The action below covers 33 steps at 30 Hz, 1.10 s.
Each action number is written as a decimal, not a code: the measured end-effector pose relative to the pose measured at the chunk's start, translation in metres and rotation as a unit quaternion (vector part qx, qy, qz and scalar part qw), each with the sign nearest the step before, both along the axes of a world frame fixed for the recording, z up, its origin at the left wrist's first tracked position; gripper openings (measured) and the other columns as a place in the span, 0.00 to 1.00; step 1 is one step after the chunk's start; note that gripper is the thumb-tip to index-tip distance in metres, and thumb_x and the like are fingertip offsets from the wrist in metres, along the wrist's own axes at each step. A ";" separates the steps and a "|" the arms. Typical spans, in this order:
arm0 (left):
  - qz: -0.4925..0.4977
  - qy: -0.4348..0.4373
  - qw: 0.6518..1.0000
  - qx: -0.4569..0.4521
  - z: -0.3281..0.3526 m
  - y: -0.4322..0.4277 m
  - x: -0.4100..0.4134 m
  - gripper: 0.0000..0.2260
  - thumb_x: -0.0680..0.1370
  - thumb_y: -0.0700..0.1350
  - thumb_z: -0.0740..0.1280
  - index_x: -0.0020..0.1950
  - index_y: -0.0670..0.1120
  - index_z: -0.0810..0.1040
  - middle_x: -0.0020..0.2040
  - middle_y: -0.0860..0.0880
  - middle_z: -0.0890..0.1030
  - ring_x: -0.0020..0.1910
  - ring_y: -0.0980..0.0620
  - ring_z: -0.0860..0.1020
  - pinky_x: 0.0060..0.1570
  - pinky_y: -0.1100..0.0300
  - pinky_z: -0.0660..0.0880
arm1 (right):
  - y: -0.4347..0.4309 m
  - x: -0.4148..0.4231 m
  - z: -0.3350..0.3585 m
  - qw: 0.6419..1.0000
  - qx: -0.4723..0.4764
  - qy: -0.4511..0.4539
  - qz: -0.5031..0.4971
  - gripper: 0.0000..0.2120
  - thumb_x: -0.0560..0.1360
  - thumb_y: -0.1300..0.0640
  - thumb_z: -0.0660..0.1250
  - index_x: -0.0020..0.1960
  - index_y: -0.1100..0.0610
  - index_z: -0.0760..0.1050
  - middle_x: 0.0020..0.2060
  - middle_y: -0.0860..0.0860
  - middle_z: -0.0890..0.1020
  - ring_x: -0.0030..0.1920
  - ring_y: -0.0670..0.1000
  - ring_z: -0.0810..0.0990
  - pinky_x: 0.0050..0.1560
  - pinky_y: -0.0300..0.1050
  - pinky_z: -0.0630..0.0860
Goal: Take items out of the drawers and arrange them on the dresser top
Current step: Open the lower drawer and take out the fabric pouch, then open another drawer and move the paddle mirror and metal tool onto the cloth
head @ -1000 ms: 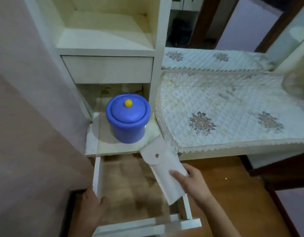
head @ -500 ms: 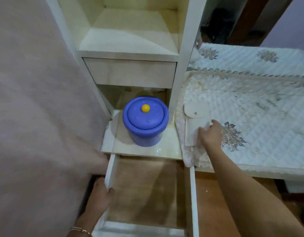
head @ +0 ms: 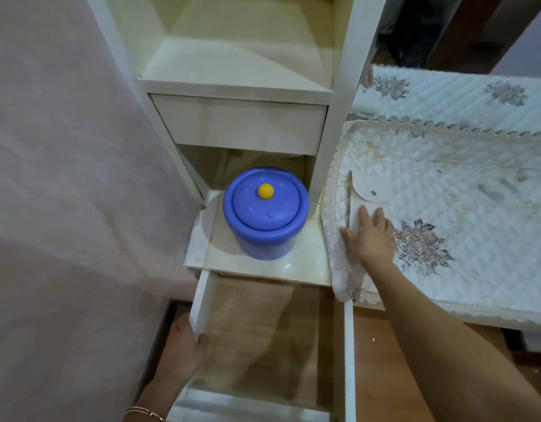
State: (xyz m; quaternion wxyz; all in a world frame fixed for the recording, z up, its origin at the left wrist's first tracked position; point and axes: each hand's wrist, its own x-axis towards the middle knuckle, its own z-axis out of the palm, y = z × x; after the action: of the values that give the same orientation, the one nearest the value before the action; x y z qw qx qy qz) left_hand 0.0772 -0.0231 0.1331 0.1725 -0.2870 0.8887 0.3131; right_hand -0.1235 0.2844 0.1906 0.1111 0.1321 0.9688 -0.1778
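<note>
A white snap-flap pouch lies on the quilted cover of the dresser top, near its left edge. My right hand rests flat on the pouch's lower half with fingers straight. The bottom drawer is pulled out below, its wooden floor bare. My left hand grips the drawer's left side wall. A blue lidded tub with a yellow knob stands on the low shelf left of the cover.
A shut drawer front sits above the tub, with an open cubby over it. A pale wall runs along the left. Wooden floor shows right of the drawer.
My right hand carried the pouch up out of the drawer and laid it on the quilted cover, then flattened on it. My left hand stayed on the drawer's side.
</note>
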 end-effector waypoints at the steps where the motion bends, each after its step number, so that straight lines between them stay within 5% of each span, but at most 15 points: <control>1: -0.006 0.000 1.000 0.000 -0.001 -0.001 0.001 0.18 0.73 0.37 0.66 0.61 0.35 0.69 0.57 0.35 0.74 0.56 0.38 0.75 0.56 0.51 0.72 | 0.000 0.003 0.001 1.000 -0.005 0.010 0.001 0.30 0.76 0.43 0.58 0.73 0.52 0.54 0.76 0.57 0.51 0.74 0.60 0.50 0.72 0.60 0.55; 6: -0.052 0.004 0.998 0.031 0.002 -0.007 0.013 0.25 0.75 0.40 0.64 0.70 0.40 0.61 0.64 0.41 0.71 0.61 0.40 0.73 0.58 0.50 0.72 | -0.014 0.081 -0.002 0.982 -0.064 0.174 0.020 0.19 0.72 0.60 0.67 0.62 0.62 0.72 0.63 0.63 0.73 0.64 0.63 0.69 0.64 0.58 0.66; 11: -0.112 0.046 0.992 0.046 0.003 -0.019 0.034 0.26 0.76 0.41 0.64 0.72 0.40 0.61 0.70 0.40 0.68 0.67 0.42 0.69 0.67 0.49 0.67 | -0.032 0.206 -0.027 0.991 -0.115 0.011 0.065 0.13 0.73 0.62 0.64 0.57 0.57 0.77 0.54 0.53 0.80 0.56 0.54 0.75 0.56 0.46 0.72; 16: -0.178 0.069 0.980 0.059 0.008 -0.027 0.077 0.22 0.77 0.48 0.64 0.69 0.45 0.66 0.74 0.47 0.60 0.69 0.48 0.65 0.63 0.54 0.68 | -0.053 0.302 -0.047 0.994 -0.075 0.011 0.080 0.06 0.68 0.52 0.69 0.41 0.54 0.81 0.36 0.51 0.84 0.39 0.55 0.82 0.38 0.46 0.78; 18: -0.201 0.076 0.975 0.061 0.003 -0.034 0.093 0.24 0.75 0.52 0.66 0.68 0.48 0.67 0.74 0.52 0.58 0.71 0.53 0.62 0.67 0.55 0.65 | -0.056 0.324 -0.047 0.995 -0.055 0.023 0.074 0.15 0.68 0.43 0.62 0.41 0.53 0.81 0.36 0.48 0.84 0.38 0.53 0.80 0.39 0.45 0.77; 22: -0.282 0.112 0.952 0.031 -0.008 -0.045 0.119 0.20 0.70 0.55 0.69 0.60 0.49 0.77 0.71 0.52 0.65 0.68 0.53 0.63 0.67 0.51 0.66 | -0.059 0.342 -0.050 0.996 0.000 0.054 0.074 0.14 0.68 0.43 0.61 0.43 0.51 0.79 0.40 0.46 0.82 0.43 0.48 0.77 0.42 0.40 0.73; 28: -0.291 0.133 0.947 0.028 -0.012 -0.051 0.113 0.11 0.74 0.45 0.69 0.56 0.49 0.80 0.71 0.51 0.66 0.69 0.49 0.65 0.66 0.50 0.68 | -0.062 0.331 -0.051 0.996 0.046 0.027 0.075 0.19 0.68 0.40 0.55 0.43 0.49 0.79 0.39 0.44 0.82 0.43 0.50 0.81 0.42 0.45 0.77; 33: -0.243 0.134 0.961 0.002 -0.011 -0.045 0.079 0.12 0.72 0.45 0.71 0.55 0.47 0.80 0.68 0.49 0.72 0.65 0.47 0.69 0.62 0.51 0.70 | -0.062 0.292 -0.053 0.994 0.061 0.045 0.074 0.14 0.68 0.41 0.64 0.43 0.51 0.79 0.38 0.46 0.82 0.42 0.51 0.81 0.40 0.45 0.78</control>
State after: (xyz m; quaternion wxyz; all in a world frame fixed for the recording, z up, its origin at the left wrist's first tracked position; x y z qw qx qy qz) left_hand 0.1564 -0.0683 0.1220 0.1237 -0.0173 0.9459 0.2994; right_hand 0.1687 0.2228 0.1379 0.0720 0.0587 0.9890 -0.1153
